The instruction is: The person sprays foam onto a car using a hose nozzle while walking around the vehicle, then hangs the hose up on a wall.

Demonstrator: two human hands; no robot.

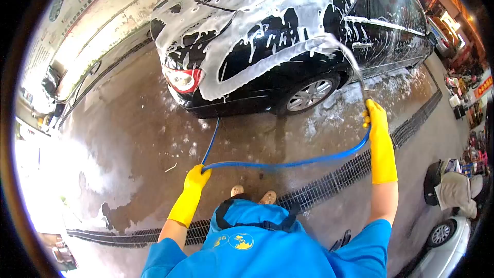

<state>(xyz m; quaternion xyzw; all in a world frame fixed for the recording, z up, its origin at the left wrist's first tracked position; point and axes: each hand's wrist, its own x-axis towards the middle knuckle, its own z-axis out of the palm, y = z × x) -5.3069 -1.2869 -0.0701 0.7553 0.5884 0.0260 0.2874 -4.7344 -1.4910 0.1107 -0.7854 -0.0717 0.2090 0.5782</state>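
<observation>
My right hand (376, 116), in a yellow rubber glove, grips the end of a blue hose (288, 164) below a slim nozzle (366, 91). From the nozzle a white foam stream (352, 59) arcs onto the rear side of a black car (247, 92). Thick foam covers its boot and runs down the side above the rear wheel (310, 95). My left hand (196, 179), also in a yellow glove, is closed around the same hose. From there the hose runs up toward the car's rear bumper, where it passes out of sight.
A drain grate (329, 177) crosses the wet floor (128, 149) by my feet. Foam lies on the ground beside the car. A white car (442, 247) stands at lower right, near a cloth-draped dark object (455, 190). A wall (95, 5) rises at upper left.
</observation>
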